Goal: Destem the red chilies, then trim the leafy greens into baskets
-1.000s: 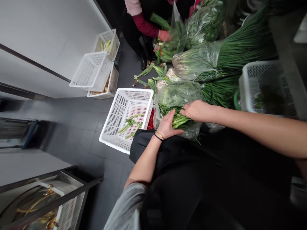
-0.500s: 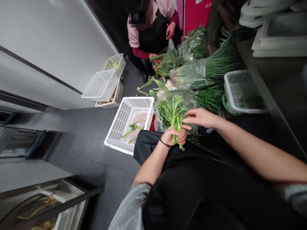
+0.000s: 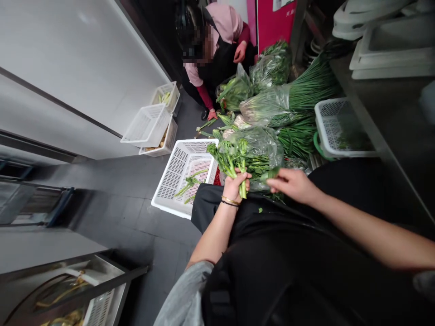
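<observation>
Several broccolini stalks (image 3: pixel 242 159) are gripped by their stems in my left hand (image 3: pixel 234 184), heads pointing away from me. My right hand (image 3: pixel 295 183) is to the right of them, its fingers pinched on a green leaf (image 3: pixel 272 174). An open clear plastic bag (image 3: pixel 270 142) lies just beyond both hands, with more broccolini stems (image 3: pixel 260 163) in it. Left of my knee is a white slotted basket (image 3: pixel 170 206) holding a few broccolini stalks (image 3: pixel 192 181). A small green scrap (image 3: pixel 260 210) rests on my black apron.
A co-worker (image 3: pixel 217 40) crouches ahead, one hand reaching to the floor by loose scallion pieces. Bagged scallions (image 3: pixel 288 97) and other greens lie beyond the bag. Several white baskets (image 3: pixel 146 124) stand by the wall. On the right are another basket (image 3: pixel 321 113) and a metal table (image 3: pixel 377 108).
My right hand has drawn away to the right from the stalks, now with a leaf. My left hand has shifted slightly left with the broccolini. The co-worker's hand has lowered to the floor.
</observation>
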